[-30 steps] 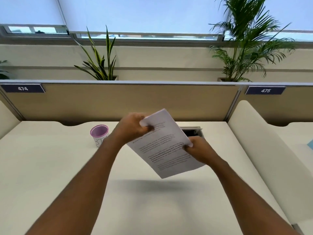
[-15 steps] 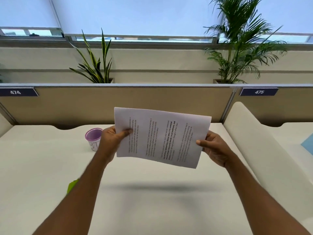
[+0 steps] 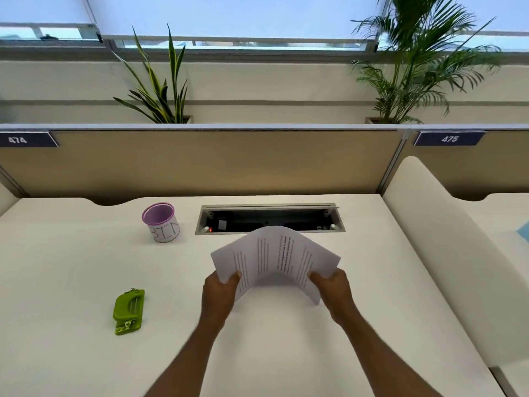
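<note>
Since half a second ago we have lowered the sheet of paper [image 3: 282,259] from in front of the partition [image 3: 200,161] and brought its ends closer, so it no longer hangs flat but bows upward in an arch. It now sits just on the near side of the cable hatch [image 3: 269,206], over the table [image 3: 71,267], and its raised middle overlaps the hatch's near rim in our view. The printed lines face us and run sideways.

Our left hand [image 3: 219,293] pinches the sheet's left end, thumb on top and fingers curled beneath. Our right hand [image 3: 333,290] grasps the right end the same way, its fingers [image 3: 317,277] closed over the edge.

Just to the left of the hatch stands a white cup [image 3: 161,223] with a purple rim, lettered BIN. Well to the near left of the hatch lies a green hole punch [image 3: 128,310], apart from both hands. Behind the hatch rises the partition, with a plate marked 474 [image 3: 25,139] far to the left and one marked 475 [image 3: 449,138] to the right. Beyond it stand a snake plant [image 3: 159,90] and a palm [image 3: 415,67].
</note>
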`<state>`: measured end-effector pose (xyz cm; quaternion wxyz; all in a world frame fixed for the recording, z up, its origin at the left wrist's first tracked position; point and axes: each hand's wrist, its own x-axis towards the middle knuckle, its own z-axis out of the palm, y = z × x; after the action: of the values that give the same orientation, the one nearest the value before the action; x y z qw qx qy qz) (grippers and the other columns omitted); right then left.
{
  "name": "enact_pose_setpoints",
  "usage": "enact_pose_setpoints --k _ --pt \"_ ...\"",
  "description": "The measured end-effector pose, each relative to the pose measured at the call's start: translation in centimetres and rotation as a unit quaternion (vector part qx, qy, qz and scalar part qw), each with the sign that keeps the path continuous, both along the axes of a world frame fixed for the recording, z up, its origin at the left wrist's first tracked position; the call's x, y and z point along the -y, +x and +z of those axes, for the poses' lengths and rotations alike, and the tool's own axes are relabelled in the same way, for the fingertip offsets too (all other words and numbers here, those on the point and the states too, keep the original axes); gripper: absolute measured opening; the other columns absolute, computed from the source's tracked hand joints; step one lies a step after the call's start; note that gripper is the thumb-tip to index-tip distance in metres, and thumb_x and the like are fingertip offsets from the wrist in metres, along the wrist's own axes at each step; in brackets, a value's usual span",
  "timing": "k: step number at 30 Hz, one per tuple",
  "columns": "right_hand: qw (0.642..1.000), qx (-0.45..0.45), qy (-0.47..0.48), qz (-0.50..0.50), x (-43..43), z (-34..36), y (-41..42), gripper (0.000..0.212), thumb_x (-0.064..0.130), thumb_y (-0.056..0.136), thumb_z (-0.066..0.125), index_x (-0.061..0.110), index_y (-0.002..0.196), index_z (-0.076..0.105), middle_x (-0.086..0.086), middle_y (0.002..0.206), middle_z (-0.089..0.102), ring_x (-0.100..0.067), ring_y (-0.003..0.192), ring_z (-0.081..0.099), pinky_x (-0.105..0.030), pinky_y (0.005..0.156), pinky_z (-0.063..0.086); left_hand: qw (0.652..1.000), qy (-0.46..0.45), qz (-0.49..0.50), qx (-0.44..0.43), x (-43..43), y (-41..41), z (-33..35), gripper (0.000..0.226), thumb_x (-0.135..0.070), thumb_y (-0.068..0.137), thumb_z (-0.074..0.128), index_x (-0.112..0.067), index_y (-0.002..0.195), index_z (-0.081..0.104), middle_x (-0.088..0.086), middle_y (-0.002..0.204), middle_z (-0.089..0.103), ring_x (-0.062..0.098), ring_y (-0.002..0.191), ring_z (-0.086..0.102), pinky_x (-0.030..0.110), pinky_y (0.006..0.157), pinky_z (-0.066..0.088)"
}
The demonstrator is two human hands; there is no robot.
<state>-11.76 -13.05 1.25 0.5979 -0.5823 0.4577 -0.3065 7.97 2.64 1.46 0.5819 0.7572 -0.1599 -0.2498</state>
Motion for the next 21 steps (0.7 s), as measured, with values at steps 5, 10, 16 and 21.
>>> enact_pose_setpoints --k 5,10,16,21 --pt "1.0 0.007 0.003 -0.029 1.4 0.4 -0.1 0.02 0.003 0.084 0.069 0.018 0.098 0.071 -0.001 0.09 0.076 -0.016 0.08 0.072 -0.029 0.067 0.058 0.999 0.004 -0.004 0.034 0.9 0.5 1.1 0.032 -0.021 0.086 0.069 -0.008 0.115 0.065 0.007 0.101 0.071 0.026 0.089 0.068 0.036 0.08 0.056" --pt "1.0 -0.019 -0.008 0.003 1.5 0.1 -0.9 0.024 0.01 0.084 0.071 0.016 0.107 0.069 0.004 0.09 0.074 -0.018 0.083 0.072 -0.025 0.063 0.058 0.999 0.027 -0.016 0.039 0.5 0.4 0.4 0.033 -0.02 0.087 0.068 -0.006 0.116 0.064 0.01 0.103 0.071 0.027 0.09 0.067 0.031 0.076 0.054" --pt "0.997 -0.063 -0.034 -0.021 2.0 0.2 -1.8 0.016 0.01 0.086 0.071 0.018 0.099 0.067 -0.014 0.099 0.074 -0.018 0.079 0.07 -0.026 0.061 0.055 0.997 0.024 -0.024 0.073 0.2 0.7 1.3 0.036 -0.018 0.086 0.069 -0.013 0.12 0.057 0.008 0.11 0.068 0.031 0.102 0.066 0.031 0.072 0.055" --pt "0.987 -0.072 -0.141 0.027 4.1 6.6 -1.1 0.014 0.022 0.085 0.071 0.017 0.098 0.069 -0.01 0.091 0.073 -0.026 0.083 0.071 -0.028 0.063 0.055 0.93 0.005 0.066 0.36 2.2 2.0 8.2 0.106 -0.027 0.073 0.08 -0.008 0.151 0.011 0.02 0.156 0.021 0.033 0.144 0.021 0.051 0.116 0.025"
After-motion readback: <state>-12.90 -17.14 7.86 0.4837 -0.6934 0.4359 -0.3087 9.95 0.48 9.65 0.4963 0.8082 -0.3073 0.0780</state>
